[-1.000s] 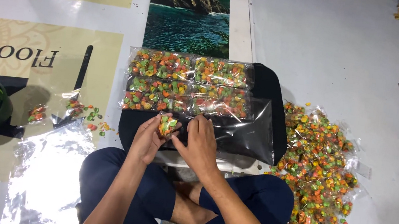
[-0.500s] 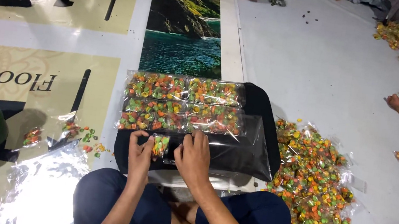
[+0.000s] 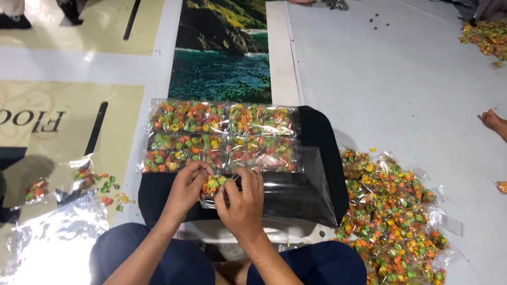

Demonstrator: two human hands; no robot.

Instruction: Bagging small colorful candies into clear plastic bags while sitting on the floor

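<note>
I see my left hand (image 3: 186, 182) and right hand (image 3: 244, 201) pinched together on a small candy packet (image 3: 214, 185) at the near edge of a black board (image 3: 321, 171) on the floor (image 3: 403, 97), a printed banner (image 3: 42, 114) to the left. Loose packets (image 3: 397, 240) heap on my right.

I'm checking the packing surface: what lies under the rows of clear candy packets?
The candy packets rest on a black board, bare at its right edge. Whatever is beneath the board stays hidden, and both hands cover its near edge.
</note>
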